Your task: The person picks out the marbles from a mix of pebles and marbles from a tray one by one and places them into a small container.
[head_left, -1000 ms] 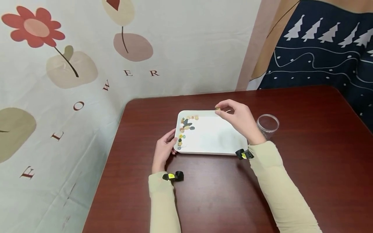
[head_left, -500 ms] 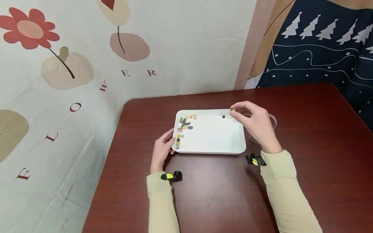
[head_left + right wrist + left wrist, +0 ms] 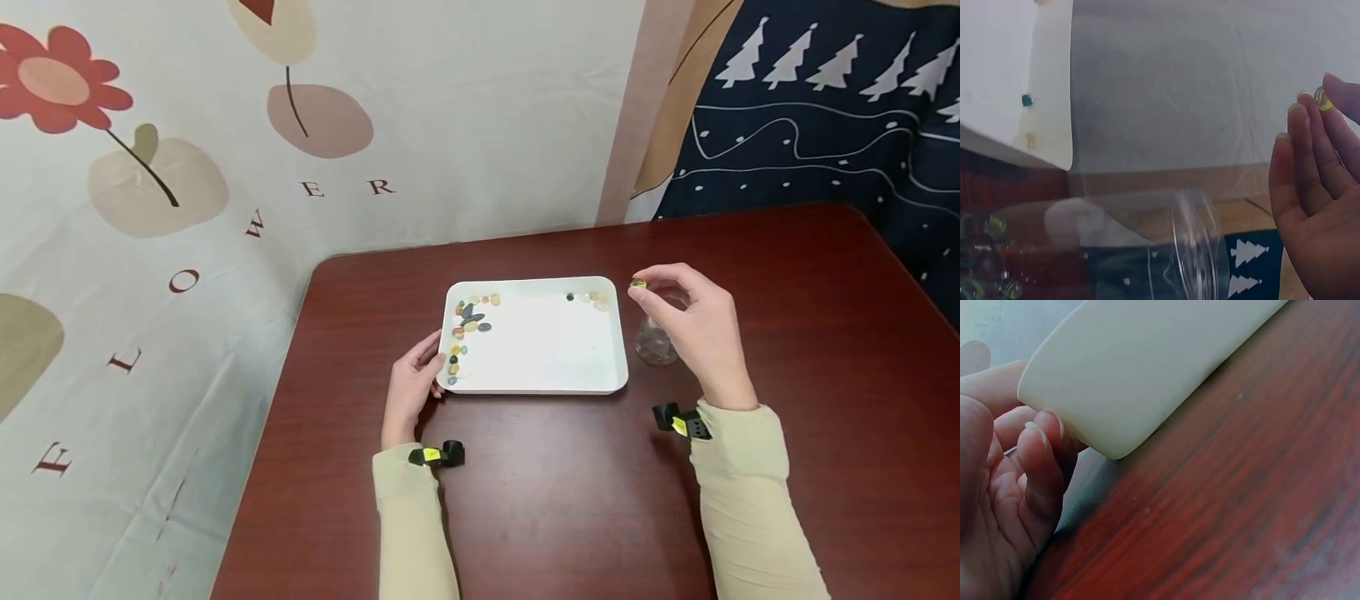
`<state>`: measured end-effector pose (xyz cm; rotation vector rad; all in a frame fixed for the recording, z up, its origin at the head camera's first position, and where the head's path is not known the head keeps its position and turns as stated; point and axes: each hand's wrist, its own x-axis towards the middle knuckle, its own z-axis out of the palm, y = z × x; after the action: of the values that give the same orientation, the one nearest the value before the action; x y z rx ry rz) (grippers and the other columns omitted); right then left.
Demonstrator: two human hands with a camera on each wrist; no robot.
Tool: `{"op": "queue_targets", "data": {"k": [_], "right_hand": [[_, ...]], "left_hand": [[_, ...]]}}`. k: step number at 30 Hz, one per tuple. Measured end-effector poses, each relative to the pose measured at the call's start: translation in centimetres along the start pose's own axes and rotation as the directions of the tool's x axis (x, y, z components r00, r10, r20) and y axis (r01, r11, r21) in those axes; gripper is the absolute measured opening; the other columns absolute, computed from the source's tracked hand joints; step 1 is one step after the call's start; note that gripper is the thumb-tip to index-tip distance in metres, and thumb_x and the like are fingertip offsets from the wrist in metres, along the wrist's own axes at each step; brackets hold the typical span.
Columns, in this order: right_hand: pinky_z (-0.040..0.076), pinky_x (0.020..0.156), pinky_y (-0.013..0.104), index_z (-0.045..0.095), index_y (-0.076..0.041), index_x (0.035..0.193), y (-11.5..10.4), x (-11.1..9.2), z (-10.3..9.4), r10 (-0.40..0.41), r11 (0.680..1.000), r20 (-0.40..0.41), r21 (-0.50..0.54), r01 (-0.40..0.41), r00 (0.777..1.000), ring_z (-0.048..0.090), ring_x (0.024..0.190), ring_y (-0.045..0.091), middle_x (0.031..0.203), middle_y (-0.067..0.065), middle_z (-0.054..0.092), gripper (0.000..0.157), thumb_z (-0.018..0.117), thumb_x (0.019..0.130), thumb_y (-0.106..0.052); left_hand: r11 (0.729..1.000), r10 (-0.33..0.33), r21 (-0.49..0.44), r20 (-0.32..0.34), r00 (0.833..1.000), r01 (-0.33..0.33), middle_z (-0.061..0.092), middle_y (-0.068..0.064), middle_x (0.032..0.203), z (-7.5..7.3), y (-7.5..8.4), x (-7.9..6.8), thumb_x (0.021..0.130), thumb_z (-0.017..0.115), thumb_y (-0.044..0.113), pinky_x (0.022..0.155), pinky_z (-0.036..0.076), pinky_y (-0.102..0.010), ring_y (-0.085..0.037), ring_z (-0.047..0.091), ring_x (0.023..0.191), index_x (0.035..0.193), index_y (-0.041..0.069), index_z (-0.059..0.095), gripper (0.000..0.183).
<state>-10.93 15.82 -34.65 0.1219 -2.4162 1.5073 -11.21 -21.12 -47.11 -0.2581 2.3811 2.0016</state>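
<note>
My right hand (image 3: 701,329) pinches a clear marble (image 3: 1322,99) with a yellow swirl between thumb and index finger. It is raised just right of the white tray (image 3: 540,354), partly covering a clear jar (image 3: 656,343) in the head view. Several marbles (image 3: 997,226) show at the jar's bottom in the right wrist view. My left hand (image 3: 408,387) grips the tray's left edge, thumb at the rim and fingers against the outer side. Pebbles (image 3: 468,317) and small coloured pieces line the tray's left side. A dark marble (image 3: 570,297) and pale stones (image 3: 596,297) lie at its far right corner.
Tray and jar stand on a dark red wooden table (image 3: 525,483). A pale flower-print cloth (image 3: 480,125) hangs behind and left of it. Navy cloth with white trees (image 3: 825,125) hangs at the back right.
My right hand has carried the marble rightward from above the tray's far edge to beside the jar, uncovering the tray's far right corner. The left hand keeps its grip on the tray.
</note>
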Motion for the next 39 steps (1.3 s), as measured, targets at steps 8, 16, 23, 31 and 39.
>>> {"op": "queue_targets", "data": {"k": [8,16,23,31,39], "right_hand": [[0.046,0.081,0.019,0.067,-0.016,0.103,0.9,-0.3,-1.0,0.019,0.999,-0.088,0.030,-0.017,0.996,0.053,0.090,0.010,0.102,-0.003,0.059,0.027,0.068,0.078,-0.026],[0.046,0.083,0.023,0.067,-0.009,0.102,0.0,-0.7,-2.1,-0.003,0.999,-0.151,0.048,0.010,0.989,0.054,0.094,0.011,0.106,0.002,0.059,0.025,0.068,0.079,-0.017],[0.042,0.085,0.022,0.067,-0.014,0.103,2.8,-0.6,-2.5,0.042,0.999,-0.125,-0.019,-0.045,0.991,0.049,0.105,0.006,0.115,-0.005,0.056,0.025,0.067,0.080,-0.024],[0.040,0.093,0.025,0.065,-0.012,0.107,5.3,-0.3,-2.4,0.098,0.995,-0.032,-0.001,-0.098,0.995,0.045,0.112,0.007,0.124,-0.007,0.051,0.029,0.065,0.082,-0.027],[0.041,0.089,0.020,0.065,-0.016,0.106,6.0,-0.2,-2.3,0.114,0.993,0.055,-0.050,-0.111,0.992,0.045,0.111,0.008,0.126,-0.010,0.049,0.030,0.061,0.083,-0.034]], "left_hand": [[1.000,-0.001,0.007,-0.002,1.000,0.001,0.056,-0.001,0.118,0.0,-0.2,-0.1,0.084,0.062,0.026,0.037,0.044,-0.027,-0.017,0.046,0.040,0.121,0.028,0.056,0.037],[1.000,-0.009,0.010,-0.010,1.000,0.009,0.056,0.000,0.118,0.0,-0.1,-0.2,0.084,0.062,0.025,0.037,0.044,-0.027,-0.017,0.046,0.040,0.121,0.029,0.056,0.037],[1.000,-0.017,0.007,-0.007,1.000,0.017,0.056,0.000,0.118,0.1,-0.1,-0.2,0.084,0.062,0.025,0.038,0.044,-0.028,-0.018,0.046,0.040,0.121,0.028,0.056,0.038],[1.000,-0.021,0.017,-0.008,1.000,0.021,0.056,0.000,0.117,0.1,0.1,-0.1,0.084,0.062,0.025,0.037,0.044,-0.028,-0.018,0.046,0.040,0.121,0.028,0.056,0.037],[0.999,-0.024,0.035,-0.035,0.999,0.026,0.057,-0.001,0.115,0.2,0.1,0.0,0.085,0.060,0.021,0.036,0.044,-0.029,-0.017,0.045,0.038,0.120,0.027,0.057,0.035]]}}
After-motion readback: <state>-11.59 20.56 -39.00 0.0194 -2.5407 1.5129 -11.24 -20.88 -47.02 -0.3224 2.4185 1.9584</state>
